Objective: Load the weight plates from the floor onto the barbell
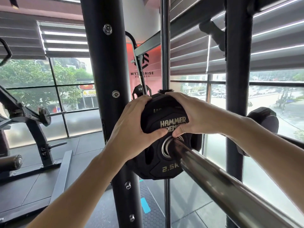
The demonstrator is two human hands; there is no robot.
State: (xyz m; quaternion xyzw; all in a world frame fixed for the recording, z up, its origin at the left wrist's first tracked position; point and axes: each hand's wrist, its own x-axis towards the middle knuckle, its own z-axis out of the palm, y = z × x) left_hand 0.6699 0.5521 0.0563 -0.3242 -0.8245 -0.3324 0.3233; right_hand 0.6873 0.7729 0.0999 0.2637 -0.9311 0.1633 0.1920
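Note:
A black 2.5 kg weight plate with gold lettering sits on the chrome barbell sleeve, which runs from the plate toward the lower right. My left hand grips the plate's upper left edge, thumb across its face. My right hand wraps over the top right edge, thumb near the metal centre ring. Another black plate seems to lie right behind it; its edge shows under my fingers.
A thick black rack upright stands just left of the plate, a chrome guide rod behind it, another dark post to the right. A plate-loaded machine stands at left on the dark rubber floor. Windows with blinds surround.

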